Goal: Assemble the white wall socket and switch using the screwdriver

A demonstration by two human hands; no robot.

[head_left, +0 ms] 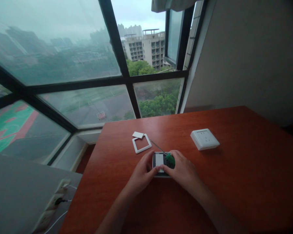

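Observation:
A wall switch (pixel 159 159) with a white rocker and an exposed dark right half is between my two hands at the table's middle. My left hand (pixel 144 171) is closed on its left side, the thumb on the near part of the white rocker. A screwdriver (pixel 170 160) with a green handle lies over the switch's right part, its thin shaft pointing away to the left. My right hand (pixel 182 167) curls around the green handle, its thumb reaching to the rocker. Beyond my left hand lies a square white frame (pixel 136 149), with a small white cover plate (pixel 138 135) resting across its far edge.
To the right, a white socket box (pixel 205 139) sits on the reddish-brown wooden table (pixel 234 175). Windows rise behind the table's far edge, and a wall (pixel 244 58) stands at the right. At lower left, a socket strip (pixel 54 203) has cables plugged in.

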